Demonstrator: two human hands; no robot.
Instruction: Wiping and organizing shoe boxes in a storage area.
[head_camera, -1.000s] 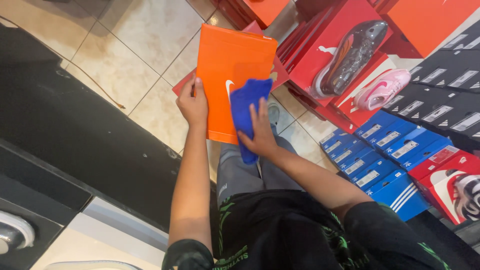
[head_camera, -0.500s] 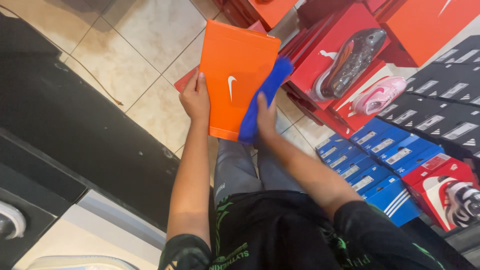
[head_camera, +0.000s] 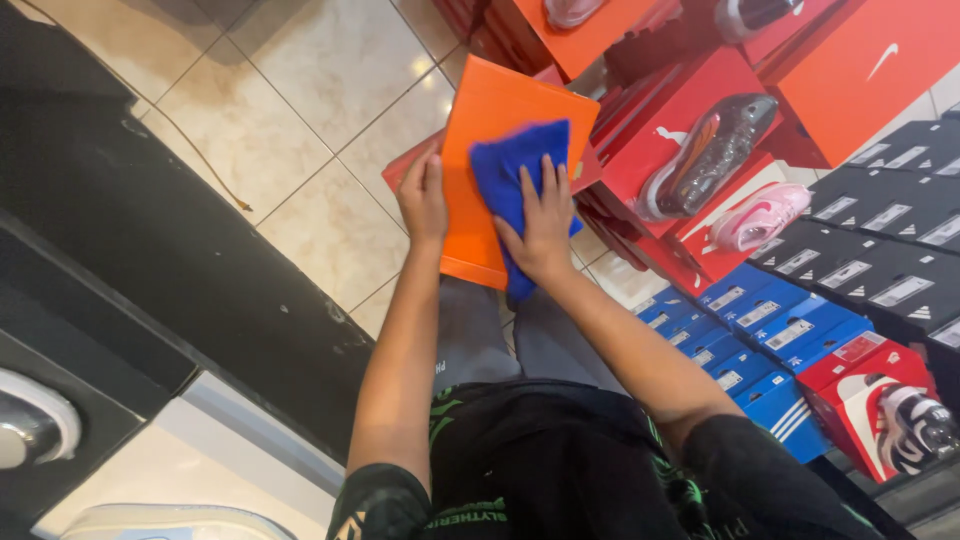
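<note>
The blue cloth (head_camera: 515, 190) has swung from the orange box's (head_camera: 490, 130) right edge back onto its face, where the right hand (head_camera: 540, 225) now lies flat on it.

The right hand presses the cloth with spread fingers, gripping nothing else; the left hand (head_camera: 424, 198) clasps the box's left edge, holding it up over the person's knees; the box could tip or slip toward the tiled floor (head_camera: 330, 90) if the pressing outweighs that one-sided grip; stacked red boxes (head_camera: 700, 100) with shoes crowd just beside its right edge, so a wide sweep could knock them; open room lies left, over the tiles.
</note>
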